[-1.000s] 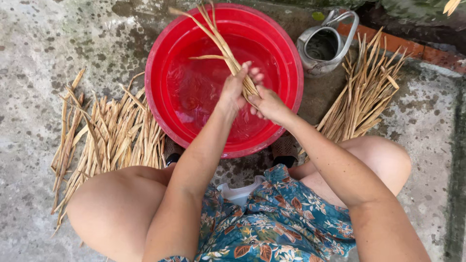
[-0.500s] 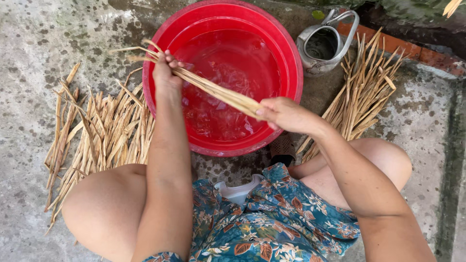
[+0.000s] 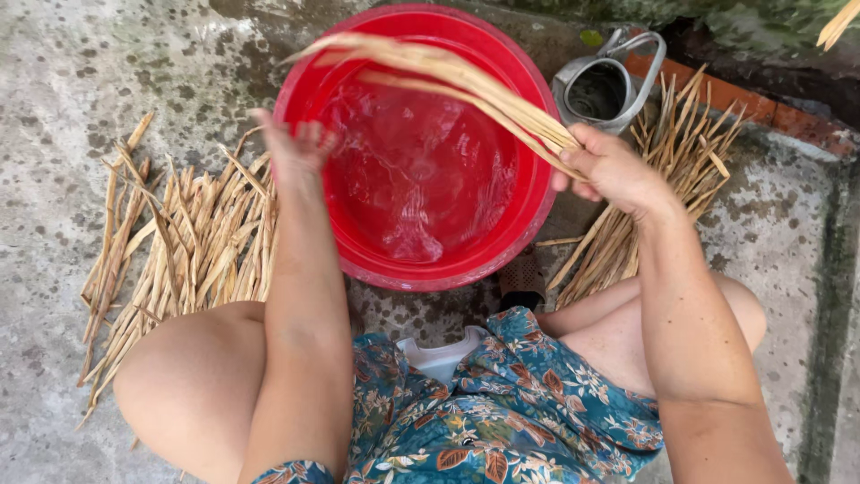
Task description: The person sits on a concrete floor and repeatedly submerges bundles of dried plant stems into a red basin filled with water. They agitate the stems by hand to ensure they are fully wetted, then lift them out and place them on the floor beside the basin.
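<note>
Glossy plastic basin — rough concrete

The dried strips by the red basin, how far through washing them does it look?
One pile of dry strips lies left of the red basin, another pile right of it by a metal pitcher; I cannot tell which is done. In hand: the right hand grips a bundle over the water, and the left hand is open at the rim. Both piles look large, so plenty may remain.

A dented metal watering can stands on mossy concrete beside a brick edge.
</note>
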